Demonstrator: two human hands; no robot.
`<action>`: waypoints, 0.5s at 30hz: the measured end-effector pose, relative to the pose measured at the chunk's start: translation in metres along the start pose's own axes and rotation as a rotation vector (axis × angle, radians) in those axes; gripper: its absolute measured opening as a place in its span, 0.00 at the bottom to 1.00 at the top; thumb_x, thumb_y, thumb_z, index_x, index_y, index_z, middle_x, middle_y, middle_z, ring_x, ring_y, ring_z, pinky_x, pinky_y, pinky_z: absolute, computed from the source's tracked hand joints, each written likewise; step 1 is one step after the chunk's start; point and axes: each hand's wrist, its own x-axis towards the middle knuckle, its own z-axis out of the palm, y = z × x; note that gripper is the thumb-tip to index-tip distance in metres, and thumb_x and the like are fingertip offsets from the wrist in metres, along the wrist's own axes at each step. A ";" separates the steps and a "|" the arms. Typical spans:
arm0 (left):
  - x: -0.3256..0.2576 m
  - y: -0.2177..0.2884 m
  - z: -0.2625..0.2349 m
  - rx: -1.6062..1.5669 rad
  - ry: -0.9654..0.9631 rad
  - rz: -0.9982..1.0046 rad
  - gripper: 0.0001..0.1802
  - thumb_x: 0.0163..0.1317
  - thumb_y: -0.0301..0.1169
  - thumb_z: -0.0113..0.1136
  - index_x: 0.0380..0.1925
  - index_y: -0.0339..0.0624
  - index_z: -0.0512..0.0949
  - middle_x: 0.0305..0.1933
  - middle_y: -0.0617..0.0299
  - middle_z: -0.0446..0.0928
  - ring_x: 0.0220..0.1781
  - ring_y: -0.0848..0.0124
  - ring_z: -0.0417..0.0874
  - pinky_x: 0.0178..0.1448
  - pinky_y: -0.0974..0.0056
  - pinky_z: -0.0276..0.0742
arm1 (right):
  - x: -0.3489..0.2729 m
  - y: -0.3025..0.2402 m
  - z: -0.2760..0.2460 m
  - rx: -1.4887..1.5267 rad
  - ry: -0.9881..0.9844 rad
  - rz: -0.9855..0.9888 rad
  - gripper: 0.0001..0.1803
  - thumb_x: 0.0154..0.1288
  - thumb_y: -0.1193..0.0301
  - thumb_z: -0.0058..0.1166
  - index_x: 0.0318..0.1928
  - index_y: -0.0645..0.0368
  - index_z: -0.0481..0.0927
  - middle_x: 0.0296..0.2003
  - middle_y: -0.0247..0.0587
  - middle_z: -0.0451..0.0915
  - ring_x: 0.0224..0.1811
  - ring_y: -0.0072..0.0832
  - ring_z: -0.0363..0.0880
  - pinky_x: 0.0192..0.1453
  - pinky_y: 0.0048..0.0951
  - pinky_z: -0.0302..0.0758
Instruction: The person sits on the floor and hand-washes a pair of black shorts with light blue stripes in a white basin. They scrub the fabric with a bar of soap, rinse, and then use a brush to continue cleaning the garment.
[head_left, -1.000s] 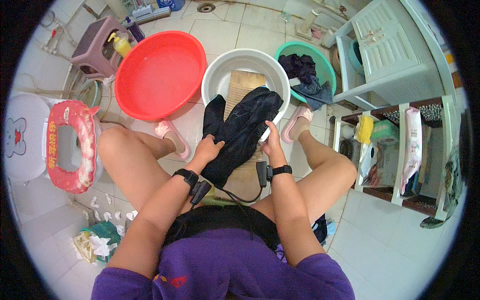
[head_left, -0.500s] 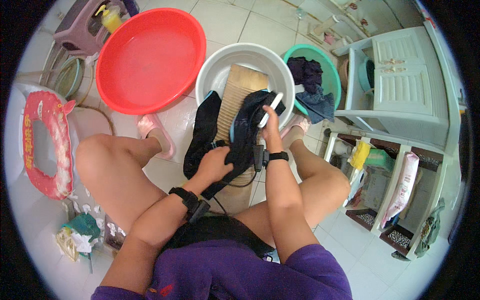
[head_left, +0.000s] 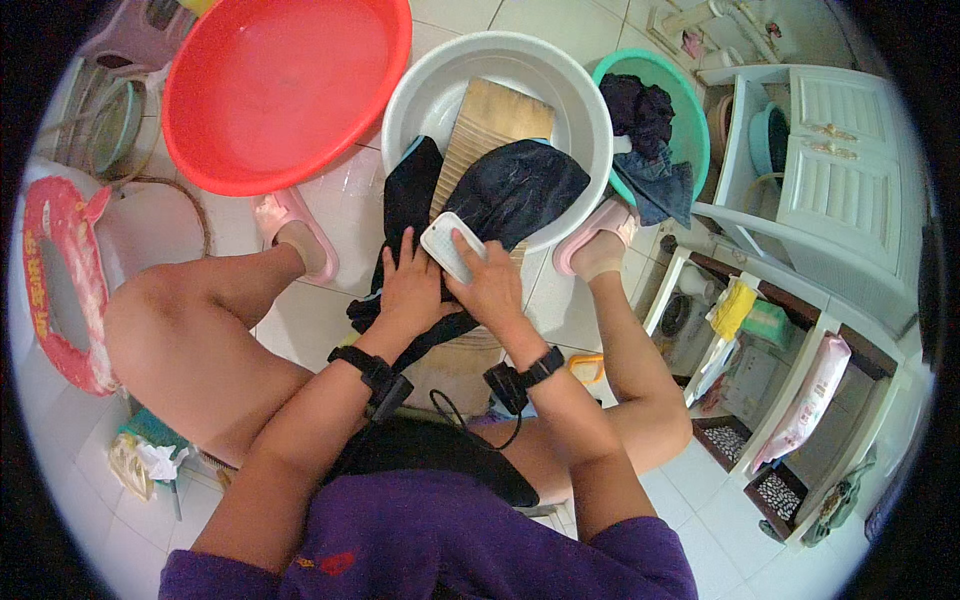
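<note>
A wooden washboard (head_left: pixel 510 105) leans in a pale grey basin (head_left: pixel 420 75), its ridged face partly covered by a wet black garment (head_left: pixel 525 185) with light blue edging. My left hand (head_left: pixel 410 290) lies on the garment's near part with its fingers stretched and spread. Close beside it, my right hand (head_left: pixel 490 290) is closed round a white scrub brush (head_left: pixel 448 248), rounded and oblong, which rests on the cloth. The brush's bristles are hard to make out.
A large red basin (head_left: pixel 290 90) stands at the far left. On the right, a green basin (head_left: pixel 700 110) contains dark clothes and denim (head_left: pixel 655 185). A white cabinet (head_left: pixel 835 190) and open shelving (head_left: pixel 745 465) line the right side. My pink slippers (head_left: pixel 310 235) flank the washboard.
My right hand has brought the brush down and left, from upright above the garment to lying on it. My left hand has opened out flat. The view has shifted, and the garment's far part is spread wider.
</note>
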 end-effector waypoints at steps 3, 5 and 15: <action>0.001 0.003 0.006 0.035 0.006 -0.028 0.56 0.43 0.53 0.67 0.66 0.35 0.51 0.72 0.53 0.46 0.74 0.52 0.43 0.69 0.39 0.44 | 0.032 0.036 0.008 -0.196 0.083 0.132 0.36 0.47 0.56 0.62 0.61 0.37 0.69 0.33 0.50 0.70 0.34 0.45 0.74 0.37 0.40 0.74; 0.001 0.004 0.007 0.051 -0.020 -0.039 0.56 0.43 0.52 0.68 0.67 0.35 0.51 0.73 0.54 0.45 0.74 0.52 0.42 0.69 0.39 0.44 | 0.071 0.076 -0.003 -0.249 0.183 0.268 0.35 0.49 0.55 0.61 0.61 0.42 0.70 0.32 0.53 0.72 0.34 0.46 0.75 0.37 0.42 0.74; 0.009 0.005 0.006 0.020 -0.041 -0.120 0.57 0.41 0.52 0.69 0.66 0.35 0.51 0.72 0.54 0.47 0.73 0.51 0.44 0.68 0.39 0.49 | 0.036 0.014 -0.015 -0.096 -0.106 0.161 0.37 0.47 0.57 0.61 0.62 0.37 0.68 0.39 0.54 0.70 0.40 0.47 0.76 0.41 0.42 0.75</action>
